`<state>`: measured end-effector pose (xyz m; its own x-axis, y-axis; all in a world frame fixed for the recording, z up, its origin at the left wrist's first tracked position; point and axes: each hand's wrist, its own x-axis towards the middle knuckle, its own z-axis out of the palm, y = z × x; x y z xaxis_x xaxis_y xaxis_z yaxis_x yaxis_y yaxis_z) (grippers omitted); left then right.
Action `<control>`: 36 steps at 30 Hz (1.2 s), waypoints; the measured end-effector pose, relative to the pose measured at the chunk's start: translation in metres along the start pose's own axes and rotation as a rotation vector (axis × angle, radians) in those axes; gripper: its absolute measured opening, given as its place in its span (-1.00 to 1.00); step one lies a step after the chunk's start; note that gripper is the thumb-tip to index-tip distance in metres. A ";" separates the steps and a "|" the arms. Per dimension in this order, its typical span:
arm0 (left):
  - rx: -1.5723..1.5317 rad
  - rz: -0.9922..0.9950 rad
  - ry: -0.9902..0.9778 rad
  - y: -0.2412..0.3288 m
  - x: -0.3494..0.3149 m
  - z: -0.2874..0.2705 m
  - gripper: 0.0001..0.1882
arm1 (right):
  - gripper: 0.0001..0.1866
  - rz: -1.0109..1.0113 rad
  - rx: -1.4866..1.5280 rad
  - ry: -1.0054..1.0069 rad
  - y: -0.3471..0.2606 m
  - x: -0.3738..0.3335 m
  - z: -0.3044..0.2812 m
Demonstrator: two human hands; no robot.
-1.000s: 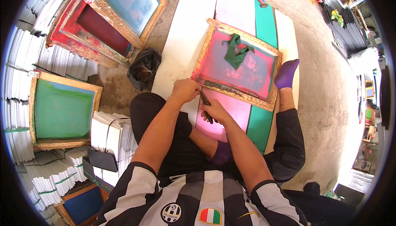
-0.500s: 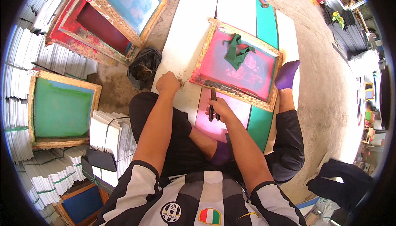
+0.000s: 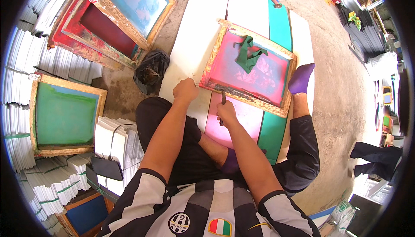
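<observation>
In my right hand (image 3: pixel 228 114) is a pair of dark-handled pliers (image 3: pixel 223 97), its jaws at the near wooden edge of a printing screen (image 3: pixel 253 100). The fingers are wrapped round the handles. My left hand (image 3: pixel 186 91) is a closed fist on the white board, just left of the screen's near left corner; whatever it holds is hidden. Pink mesh (image 3: pixel 229 59) fills the screen, stained dark along its near side. A crumpled green cloth (image 3: pixel 248 59) lies on the mesh.
The screen rests across white, pink and green boards (image 3: pixel 276 129), beside my purple-socked foot (image 3: pixel 301 79). To the left are a black plastic bag (image 3: pixel 151 70), a green-meshed screen (image 3: pixel 65 113), leaning red and blue screens (image 3: pixel 138 3) and stacked white sheets (image 3: pixel 114 142). Dark clothing (image 3: pixel 376 159) shows at right.
My left fist has moved right, over where small thin bits lay on the board. My right hand has shifted slightly left and closed the plier handles together. The dark clothing at right has moved outward.
</observation>
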<state>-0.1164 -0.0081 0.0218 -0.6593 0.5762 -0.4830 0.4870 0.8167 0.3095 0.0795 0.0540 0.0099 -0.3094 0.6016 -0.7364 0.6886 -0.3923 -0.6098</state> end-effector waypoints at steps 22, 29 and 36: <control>-0.085 0.131 0.060 0.018 -0.014 -0.005 -0.75 | -0.83 -0.039 0.568 -0.345 0.039 0.011 -0.017; -0.111 0.853 0.176 0.025 -0.030 0.015 -0.83 | -0.85 -0.093 0.391 -0.413 0.024 -0.007 -0.019; 0.052 0.842 0.152 0.017 -0.027 0.020 -0.83 | -0.74 -0.109 0.337 -0.544 0.021 -0.022 -0.021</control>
<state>-0.0789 -0.0105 0.0238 -0.1336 0.9910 0.0076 0.8721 0.1140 0.4759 0.1148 0.0472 0.0194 -0.7150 0.2468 -0.6541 0.4184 -0.5985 -0.6832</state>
